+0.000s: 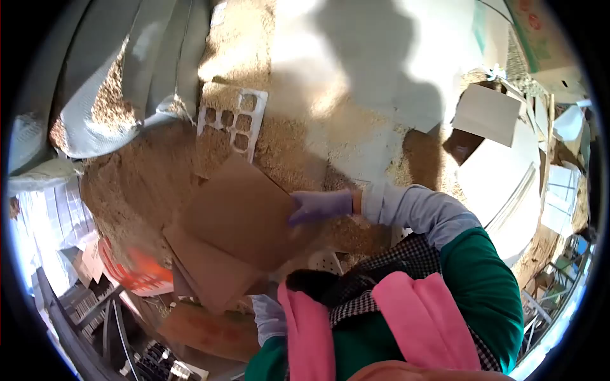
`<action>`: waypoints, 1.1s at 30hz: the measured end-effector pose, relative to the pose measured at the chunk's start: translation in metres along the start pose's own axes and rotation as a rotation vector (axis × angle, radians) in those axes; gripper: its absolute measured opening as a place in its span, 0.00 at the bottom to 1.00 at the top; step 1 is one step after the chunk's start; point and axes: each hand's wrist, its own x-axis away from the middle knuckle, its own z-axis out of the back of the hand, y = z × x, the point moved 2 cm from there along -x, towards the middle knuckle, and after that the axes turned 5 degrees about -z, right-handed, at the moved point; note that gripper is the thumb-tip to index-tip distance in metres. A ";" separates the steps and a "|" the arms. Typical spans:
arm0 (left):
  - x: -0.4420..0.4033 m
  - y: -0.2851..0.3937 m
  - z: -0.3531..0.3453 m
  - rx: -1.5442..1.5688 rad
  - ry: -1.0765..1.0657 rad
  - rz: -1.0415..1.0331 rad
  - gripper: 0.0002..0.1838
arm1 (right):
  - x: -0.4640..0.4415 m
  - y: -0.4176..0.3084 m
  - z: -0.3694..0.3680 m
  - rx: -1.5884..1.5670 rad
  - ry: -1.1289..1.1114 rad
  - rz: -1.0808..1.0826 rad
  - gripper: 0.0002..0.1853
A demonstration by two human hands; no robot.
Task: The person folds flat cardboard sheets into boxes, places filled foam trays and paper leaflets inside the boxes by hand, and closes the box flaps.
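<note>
My right hand (321,206), in a purple glove, grips the right edge of a piece of brown cardboard (238,213). Its fingers are partly hidden at that edge. The cardboard has a large upper panel and another panel below it at the left, tilted in front of me. Whether it is a whole box or loose sheets I cannot tell. Of my left arm only the pale sleeve (270,315) shows, below the cardboard; the left hand itself is hidden.
Beyond the cardboard, a pale frame with square holes (235,119) lies on a grain-like litter (286,143). Bulging grey sacks (152,70) stand upper left, an orange plastic basket (149,273) lower left. An opened carton (489,113) and stacked pale sheets (502,184) are at right.
</note>
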 end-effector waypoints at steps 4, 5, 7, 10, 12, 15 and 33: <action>0.027 -0.002 0.068 -0.036 0.145 0.010 0.24 | -0.013 0.063 0.028 0.190 0.158 -0.119 0.26; 0.026 -0.003 0.076 -0.017 0.156 0.017 0.24 | -0.012 0.066 0.035 0.152 0.188 -0.202 0.25; 0.021 -0.010 0.086 0.042 0.175 0.040 0.25 | -0.015 0.076 0.040 0.144 0.108 -0.185 0.25; 0.027 -0.019 -0.010 -0.228 0.406 0.070 0.29 | -0.012 0.089 0.030 0.310 -0.004 -0.195 0.28; 0.019 -0.032 0.011 -0.241 0.248 -0.068 0.32 | -0.016 0.093 0.059 0.343 -0.001 -0.427 0.35; 0.027 -0.031 0.027 -0.102 0.211 -0.132 0.32 | 0.017 0.048 0.095 0.550 0.383 -0.670 0.46; 0.004 0.004 -0.093 -0.325 0.084 -0.295 0.26 | -0.025 0.052 0.178 -0.219 0.592 0.198 0.19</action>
